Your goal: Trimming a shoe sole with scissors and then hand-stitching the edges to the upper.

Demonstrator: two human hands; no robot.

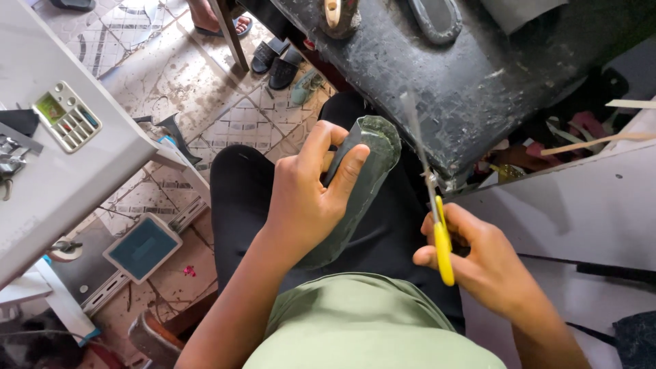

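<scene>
Dark sole-shaped piece (pixel 362 184) held over the lap, pinched firmly in left hand (pixel 307 198), thumb across its face. Yellow-handled scissors (pixel 437 225) gripped closed-fisted in right hand (pixel 485 266), blades up, apart from the piece. Best kept steady, edge turned toward blades, fingers clear. Black worktable (pixel 471 75) just beyond.

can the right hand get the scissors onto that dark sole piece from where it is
Probably yes: the right hand holds the yellow-handled scissors blades up, beside the dark sole piece in the left hand, with nothing between them.
</scene>
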